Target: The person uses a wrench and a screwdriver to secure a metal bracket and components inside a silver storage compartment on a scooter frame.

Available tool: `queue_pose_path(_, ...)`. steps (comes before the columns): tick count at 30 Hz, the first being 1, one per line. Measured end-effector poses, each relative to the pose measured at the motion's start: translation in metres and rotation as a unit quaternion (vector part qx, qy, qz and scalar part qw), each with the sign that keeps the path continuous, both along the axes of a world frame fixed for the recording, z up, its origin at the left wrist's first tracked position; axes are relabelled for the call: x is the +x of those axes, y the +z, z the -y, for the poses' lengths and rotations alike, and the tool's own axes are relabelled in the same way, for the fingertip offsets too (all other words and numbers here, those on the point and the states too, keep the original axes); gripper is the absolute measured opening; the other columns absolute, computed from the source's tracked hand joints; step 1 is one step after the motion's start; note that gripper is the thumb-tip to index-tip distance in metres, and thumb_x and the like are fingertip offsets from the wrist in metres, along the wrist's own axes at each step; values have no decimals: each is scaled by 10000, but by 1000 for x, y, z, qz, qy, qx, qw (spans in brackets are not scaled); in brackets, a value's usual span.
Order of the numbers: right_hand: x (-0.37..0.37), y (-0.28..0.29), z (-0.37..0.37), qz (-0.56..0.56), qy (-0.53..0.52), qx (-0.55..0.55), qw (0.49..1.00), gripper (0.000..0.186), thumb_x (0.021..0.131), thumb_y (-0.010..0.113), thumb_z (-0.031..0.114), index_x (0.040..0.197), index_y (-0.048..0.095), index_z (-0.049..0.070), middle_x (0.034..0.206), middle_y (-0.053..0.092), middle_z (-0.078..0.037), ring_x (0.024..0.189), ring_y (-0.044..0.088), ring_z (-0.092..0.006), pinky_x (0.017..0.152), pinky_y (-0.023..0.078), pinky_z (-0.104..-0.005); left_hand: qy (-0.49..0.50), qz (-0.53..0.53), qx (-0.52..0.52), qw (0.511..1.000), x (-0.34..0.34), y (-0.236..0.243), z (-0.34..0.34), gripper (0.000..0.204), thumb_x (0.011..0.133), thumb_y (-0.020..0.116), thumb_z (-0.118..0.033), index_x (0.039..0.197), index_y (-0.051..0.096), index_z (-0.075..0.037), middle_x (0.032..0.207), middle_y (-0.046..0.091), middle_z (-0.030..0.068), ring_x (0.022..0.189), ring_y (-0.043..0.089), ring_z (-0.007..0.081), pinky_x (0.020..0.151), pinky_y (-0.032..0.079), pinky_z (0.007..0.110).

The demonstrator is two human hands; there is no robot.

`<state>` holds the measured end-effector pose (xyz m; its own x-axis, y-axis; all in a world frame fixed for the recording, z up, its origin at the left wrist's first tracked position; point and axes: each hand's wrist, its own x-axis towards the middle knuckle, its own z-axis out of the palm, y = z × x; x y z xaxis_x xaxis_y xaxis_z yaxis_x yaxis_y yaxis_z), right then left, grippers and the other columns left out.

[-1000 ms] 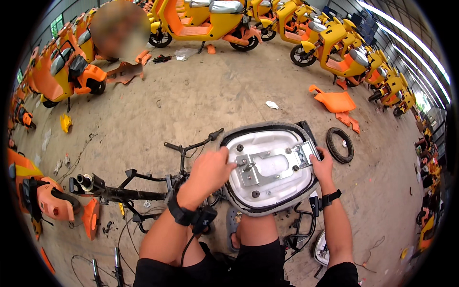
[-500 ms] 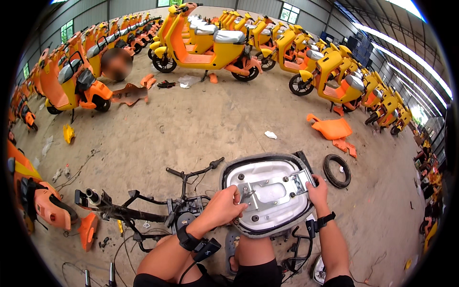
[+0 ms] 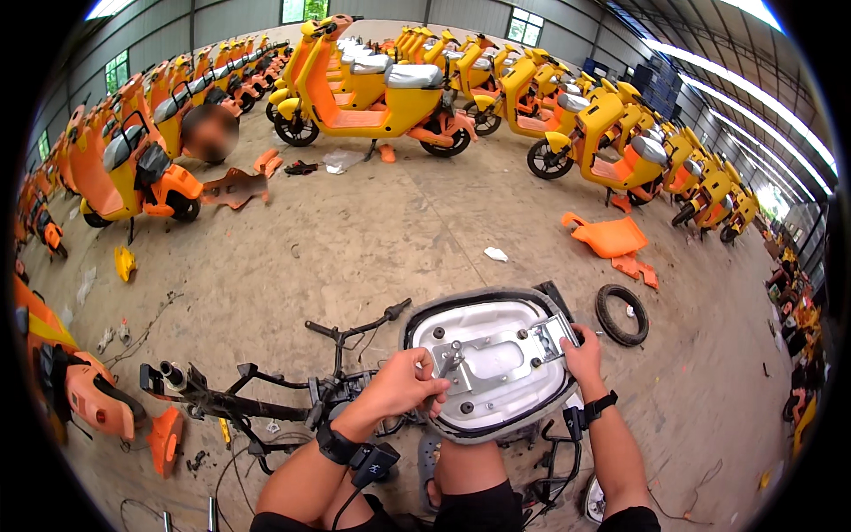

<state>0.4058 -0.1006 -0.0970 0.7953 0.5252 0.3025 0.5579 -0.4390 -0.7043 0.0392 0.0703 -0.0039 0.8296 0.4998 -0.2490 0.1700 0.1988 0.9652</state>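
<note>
An upturned scooter seat (image 3: 496,405) rests over my knees, its white plastic underside facing up inside a dark rim. A silver metal bracket (image 3: 470,383) lies across it, with a metal hinge (image 3: 556,335) at the right and an upright metal pin (image 3: 452,356) at the left. My right hand (image 3: 581,355) grips the seat's right edge beside the hinge, thumb on top. My left hand (image 3: 409,383) is at the left edge near the pin, fingers curled and thumb pressed in; whatever lies between them is hidden.
A bare black scooter frame (image 3: 257,403) with handlebars lies at the left. Beyond the seat are a loose tire (image 3: 622,315) and orange body panels (image 3: 612,238). Yellow-and-orange scooters (image 3: 372,111) stand in rows behind. Cables (image 3: 232,470) trail over the floor at the lower left.
My left hand has drawn back slightly to the left from the pin, which now shows more fully. My right hand keeps its grip. The whole view has shifted a little.
</note>
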Motion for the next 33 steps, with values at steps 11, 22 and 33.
queue_pose_path(11,11,-14,3,8,4,13,1000,394,766,739,131,1142,663,42,1128,661,-184,1061,627,-350,947,476,-418,142,23,291,946,19,-27,-19,231,890,602,-9,1117,606,37,950,685,116,804,635,161,716,519,306)
queue_pose_path(22,6,-8,-1,31,3,1,1000,415,764,726,123,1154,651,2,1096,687,-180,1012,656,-302,915,495,-378,77,-35,373,924,46,-43,-30,188,739,722,-79,911,698,-8,896,721,155,858,679,326,773,517,381)
queue_pose_path(33,2,-5,1,27,-5,2,1000,423,760,740,150,1151,659,12,1112,678,-187,1040,643,-322,936,485,-397,63,-20,368,928,45,-43,-31,146,754,729,-96,894,718,-55,847,705,170,847,679,357,732,526,417)
